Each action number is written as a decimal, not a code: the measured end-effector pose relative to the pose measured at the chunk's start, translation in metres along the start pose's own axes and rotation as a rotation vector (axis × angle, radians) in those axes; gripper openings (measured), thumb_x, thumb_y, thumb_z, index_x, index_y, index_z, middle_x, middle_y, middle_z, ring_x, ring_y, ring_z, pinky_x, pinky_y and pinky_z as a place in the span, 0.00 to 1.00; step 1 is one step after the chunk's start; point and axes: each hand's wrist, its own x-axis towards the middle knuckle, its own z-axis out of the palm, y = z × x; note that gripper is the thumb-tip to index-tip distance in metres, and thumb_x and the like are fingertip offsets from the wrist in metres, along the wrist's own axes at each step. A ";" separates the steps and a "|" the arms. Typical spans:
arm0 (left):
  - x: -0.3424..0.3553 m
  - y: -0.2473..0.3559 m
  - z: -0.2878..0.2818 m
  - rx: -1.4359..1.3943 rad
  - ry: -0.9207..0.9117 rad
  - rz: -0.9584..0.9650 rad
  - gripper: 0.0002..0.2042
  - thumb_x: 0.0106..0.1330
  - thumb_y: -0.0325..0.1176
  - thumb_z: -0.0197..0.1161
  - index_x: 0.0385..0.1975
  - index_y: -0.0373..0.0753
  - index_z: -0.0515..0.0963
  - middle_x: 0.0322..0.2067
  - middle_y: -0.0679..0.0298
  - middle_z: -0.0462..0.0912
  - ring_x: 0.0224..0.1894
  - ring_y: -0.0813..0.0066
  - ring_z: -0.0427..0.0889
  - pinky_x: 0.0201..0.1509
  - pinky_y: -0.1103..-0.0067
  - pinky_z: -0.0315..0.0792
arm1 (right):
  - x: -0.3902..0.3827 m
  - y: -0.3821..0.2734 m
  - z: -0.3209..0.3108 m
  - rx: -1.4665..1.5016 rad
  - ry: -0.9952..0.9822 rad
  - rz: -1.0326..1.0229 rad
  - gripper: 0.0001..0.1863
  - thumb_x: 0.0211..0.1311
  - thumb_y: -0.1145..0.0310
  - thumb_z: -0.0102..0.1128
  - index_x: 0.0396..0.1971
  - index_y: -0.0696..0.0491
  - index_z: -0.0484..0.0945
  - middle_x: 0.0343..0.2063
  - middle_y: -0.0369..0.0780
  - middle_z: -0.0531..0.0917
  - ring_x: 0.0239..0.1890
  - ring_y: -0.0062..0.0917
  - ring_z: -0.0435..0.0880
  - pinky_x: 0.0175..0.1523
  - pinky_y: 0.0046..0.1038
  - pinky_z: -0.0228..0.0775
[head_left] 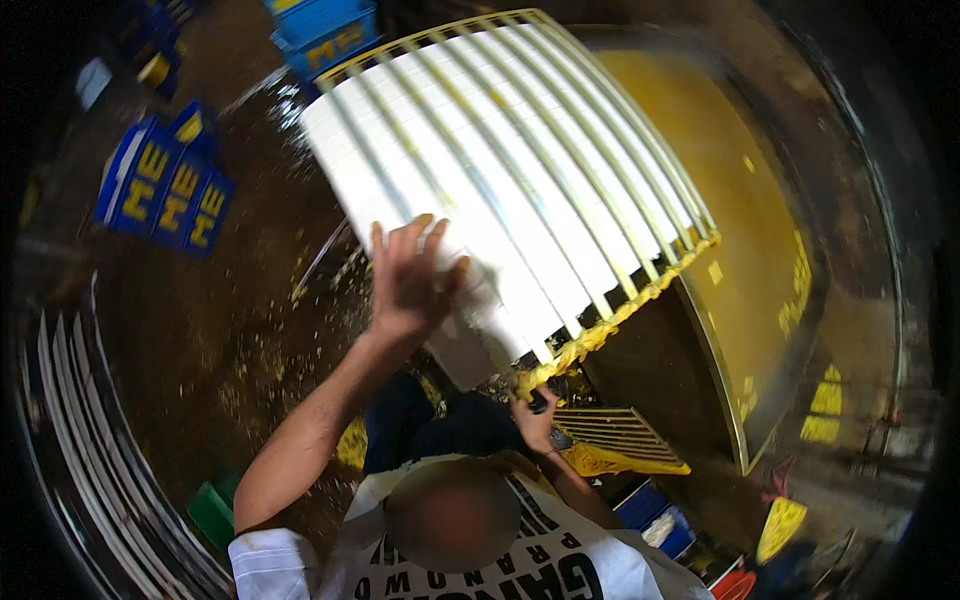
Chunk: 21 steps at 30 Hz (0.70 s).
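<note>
A large slatted rack (pixel 480 110) with pale and yellowish bars lies tilted before me. White slabs (pixel 480 200) fill it, showing between the bars. Lumpy yellow material (pixel 600 335) clings along the near right edge. My left hand (pixel 408 275) is over the near left part of the white slabs, fingers spread; whether it presses on them I cannot tell. Near the rack's lowest corner, my right hand (pixel 535 422) is closed around a dark handle (pixel 541 400). A blurred greyish shape beside that corner may belong to the same tool, but its kind is unclear.
Right of the rack stands a yellow-brown board or tabletop (pixel 690 120). A smaller slatted rack (pixel 620 430) lies by my right forearm. Blue crates (pixel 165 190) stand at left, others (pixel 320 30) behind. White scraps litter the dark floor. Long metal bars (pixel 90 430) run along the left.
</note>
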 end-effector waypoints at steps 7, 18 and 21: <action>0.133 -0.103 0.004 -0.021 0.224 0.191 0.25 0.61 0.36 0.65 0.56 0.30 0.69 0.55 0.40 0.69 0.61 0.44 0.65 0.67 0.57 0.57 | 0.011 -0.056 0.018 -0.545 -0.410 0.469 0.36 0.49 0.69 0.64 0.64 0.48 0.69 0.46 0.52 0.83 0.52 0.49 0.79 0.57 0.38 0.71; 0.338 -0.289 0.023 -0.231 -0.339 -0.187 0.35 0.69 0.61 0.49 0.57 0.31 0.73 0.54 0.43 0.78 0.59 0.46 0.73 0.64 0.66 0.63 | 0.066 -0.160 0.059 0.330 0.741 0.246 0.15 0.73 0.61 0.53 0.47 0.58 0.78 0.33 0.28 0.78 0.35 0.11 0.71 0.39 0.17 0.65; 0.332 -0.254 -0.013 -0.326 -0.407 -0.147 0.28 0.72 0.52 0.53 0.54 0.30 0.74 0.47 0.50 0.81 0.50 0.59 0.78 0.57 0.67 0.69 | 0.035 -0.156 0.050 0.240 0.804 0.315 0.17 0.73 0.63 0.54 0.49 0.61 0.78 0.34 0.31 0.79 0.37 0.13 0.71 0.41 0.18 0.65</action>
